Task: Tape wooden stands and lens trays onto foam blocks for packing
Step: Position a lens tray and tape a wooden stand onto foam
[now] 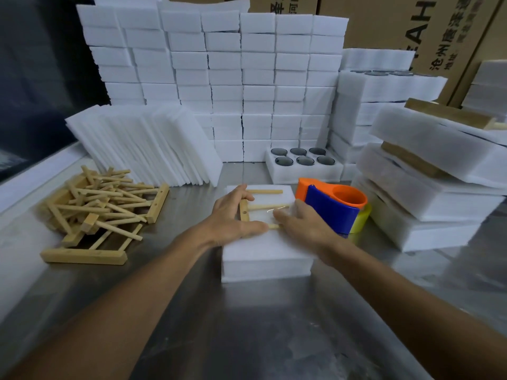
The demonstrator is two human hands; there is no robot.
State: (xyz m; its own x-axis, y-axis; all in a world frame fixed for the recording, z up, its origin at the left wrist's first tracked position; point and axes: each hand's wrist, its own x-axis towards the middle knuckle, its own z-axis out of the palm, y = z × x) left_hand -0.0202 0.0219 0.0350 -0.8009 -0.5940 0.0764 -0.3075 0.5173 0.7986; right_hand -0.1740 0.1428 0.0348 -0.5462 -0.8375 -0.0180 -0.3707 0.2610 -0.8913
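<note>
Foam block (263, 250): centre of our table (247, 325). Wooden stand (259, 208) lies on it. Our left hand (233, 215) presses the stand, fingers flat; right hand (299, 226) smooths tape, fingers straight. Dispenser (332, 207) just right of the block; loose stands (101, 204) well left.

At centre frame, my left hand (233, 215) covers most of the wooden stand's (262, 207) crossbar, and my right hand (301, 229) hides the near dowel's end and the foam block's (263, 256) right edge. I cannot tell where the clear tape ends. The tape dispenser (333, 207) conceals most of its yellow roll. At upper right, the cardboard boxes' (439, 31) lettering is cropped by the frame's top edge.
</note>
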